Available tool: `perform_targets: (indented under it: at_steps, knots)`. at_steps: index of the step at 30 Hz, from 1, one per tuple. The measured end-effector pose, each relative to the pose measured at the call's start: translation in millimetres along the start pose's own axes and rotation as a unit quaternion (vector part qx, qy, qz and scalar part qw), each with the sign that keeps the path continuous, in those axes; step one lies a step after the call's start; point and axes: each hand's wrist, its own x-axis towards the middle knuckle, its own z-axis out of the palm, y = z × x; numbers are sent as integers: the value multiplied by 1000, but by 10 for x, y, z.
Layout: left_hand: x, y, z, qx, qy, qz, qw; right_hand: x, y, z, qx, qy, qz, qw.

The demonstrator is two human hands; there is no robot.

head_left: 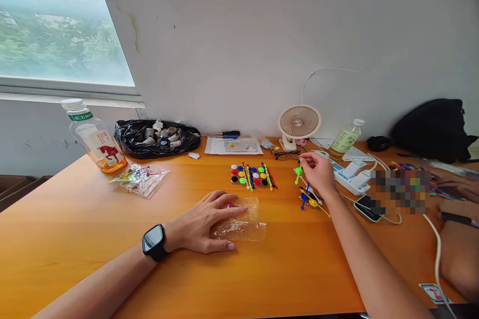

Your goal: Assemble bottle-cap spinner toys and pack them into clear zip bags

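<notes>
While my left hand point(204, 219) lay spread over a clear bag point(245, 230), my right hand point(317, 169) was narrowed at the green spinner point(298, 172), just beyond the blue arrow point(305, 196); I couldn't tell whether it gripped. I judged the spinner light, stiff, best taken by its rim.

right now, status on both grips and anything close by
Left grip open, laid on clear bag. Right grip at green arrow, hold unclear. Blue arrow close by.

Left hand point(200, 222) rests on clear plastic bag point(243, 231).
</notes>
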Motion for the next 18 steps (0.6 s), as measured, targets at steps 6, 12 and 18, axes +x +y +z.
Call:
perform_targets:
  at_steps: [6,12,18]
  knots:
    - [1,6,0,-10,13,4,1000,-7,-405,-331,224,43,23,973]
    - [4,18,-1,-15,20,0,1000,-635,-844,-452,246,-243,33,938]
    - [10,7,16,-15,18,0,1000,-1291,-878,-296,254,-311,71,913]
